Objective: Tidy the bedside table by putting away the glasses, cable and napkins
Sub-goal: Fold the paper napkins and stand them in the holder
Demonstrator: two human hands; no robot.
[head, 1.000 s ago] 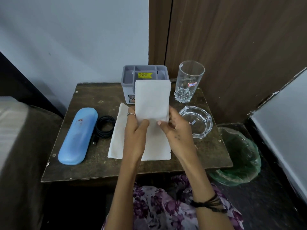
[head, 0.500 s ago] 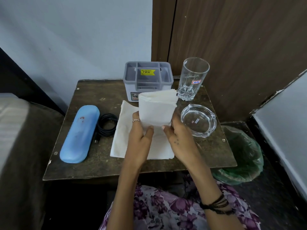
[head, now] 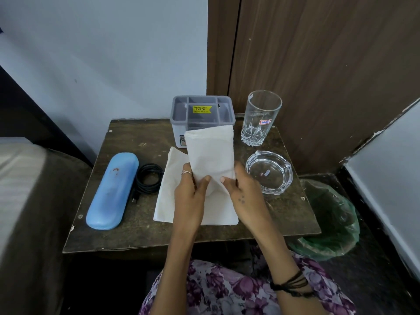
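L hand (head: 189,196) + R hand (head: 244,192) both pinch folded napkin (head: 210,153) at its lower edge, held above flat napkin (head: 169,196) on table (head: 141,233), in front of organizer (head: 202,110). Blue case (head: 112,189), cable (head: 148,178) lie at left.

**A bedroom corner in a home or guest room**

A small, worn wooden bedside table (head: 141,226) stands in a corner, pushed against a pale painted wall (head: 109,53) and a brown wood-grain wardrobe or door panel (head: 318,53). The edge of a bed (head: 25,189) with a striped cover sits just beside the table on the left. On the tabletop lie domestic things: a blue glasses case (head: 111,189), a coiled black cable (head: 148,178), paper napkins (head: 168,196), a grey plastic organiser (head: 202,114) bearing a rupee price sticker, a drinking glass (head: 261,119) and a glass ashtray (head: 269,171). A bin lined with a green bag (head: 329,221) stands on the floor to the right.
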